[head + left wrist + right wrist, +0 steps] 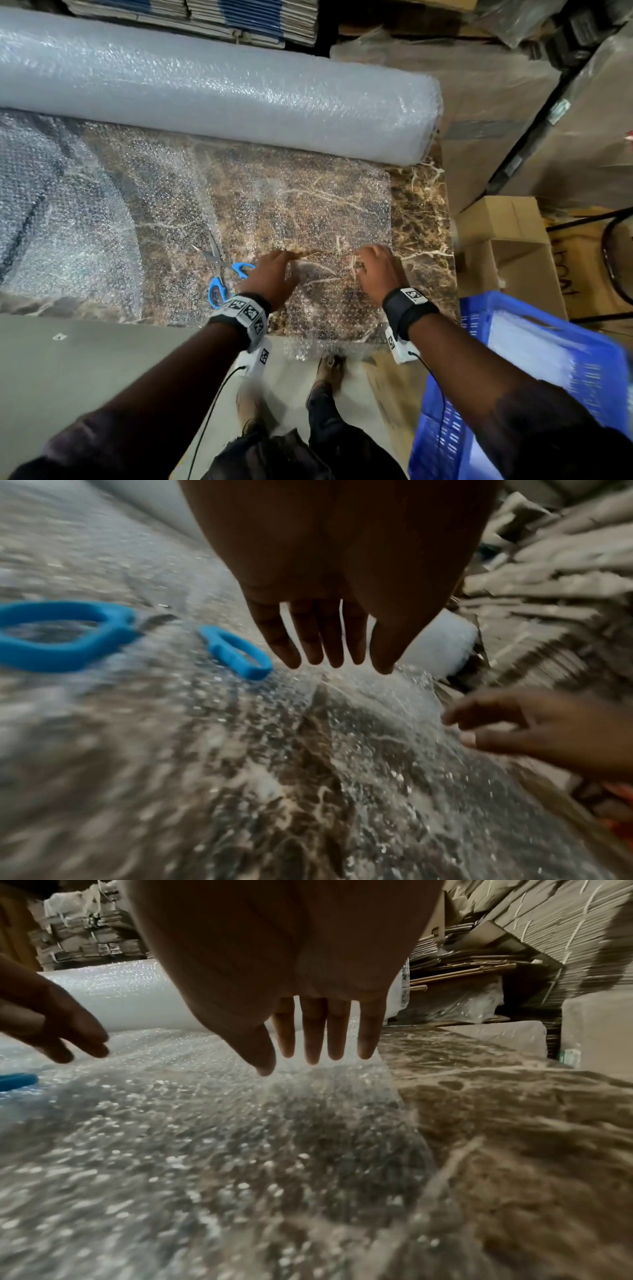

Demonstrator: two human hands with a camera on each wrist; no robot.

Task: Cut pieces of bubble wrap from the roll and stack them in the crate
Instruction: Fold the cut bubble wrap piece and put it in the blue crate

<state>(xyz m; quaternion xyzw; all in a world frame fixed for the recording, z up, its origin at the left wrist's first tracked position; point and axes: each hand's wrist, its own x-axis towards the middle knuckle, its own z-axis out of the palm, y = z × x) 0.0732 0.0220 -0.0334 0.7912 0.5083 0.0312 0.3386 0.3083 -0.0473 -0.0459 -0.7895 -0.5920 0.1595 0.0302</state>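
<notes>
A big roll of bubble wrap [212,102] lies across the back of the marble table [424,219]. A cut piece of bubble wrap [301,212] lies flat in front of it, its near edge hanging over the table's front. My left hand [274,270] and right hand [376,267] reach down onto this piece with straight fingers [329,642], holding nothing. In the right wrist view the right hand's fingers [318,1037] point down at the sheet [205,1137]. Blue-handled scissors [222,274] lie open on the wrap just left of my left hand. The blue crate [534,370] stands at lower right.
More unrolled wrap [68,219] covers the table's left half. Cardboard boxes [507,240] and a black metal frame [613,260] stand right of the table. Flat cartons [191,17] are stacked behind the roll. My feet [329,373] are on the floor below the table edge.
</notes>
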